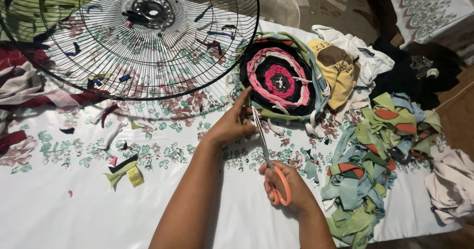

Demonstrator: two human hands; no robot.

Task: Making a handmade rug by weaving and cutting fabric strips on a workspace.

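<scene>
Scissors (pixel 269 155) with orange handles sit in the right hand (pixel 286 187), whose fingers are curled through the loops; the blades point away from the person toward the edge of a round woven rag mat (pixel 279 78). The left hand (pixel 232 123) is closed at that edge, pinching something there. What it pinches is hidden behind the fingers, probably a fabric strip, and I cannot tell whether the blade tips touch the mat.

The mat lies on a white floral sheet (pixel 74 189), its rings pink, black and pale green. Part of its rim is covered by the left hand, and its far right side tucks under a yellow cloth (pixel 338 68). A wire fan guard (pixel 143 31) rests behind and to the left, its top cut off by the frame. A heap of green, blue and orange fabric strips (pixel 375 155) lies to the right, running out of view at the bottom. Small scraps (pixel 126 172) dot the sheet; their make is too small to read.
</scene>
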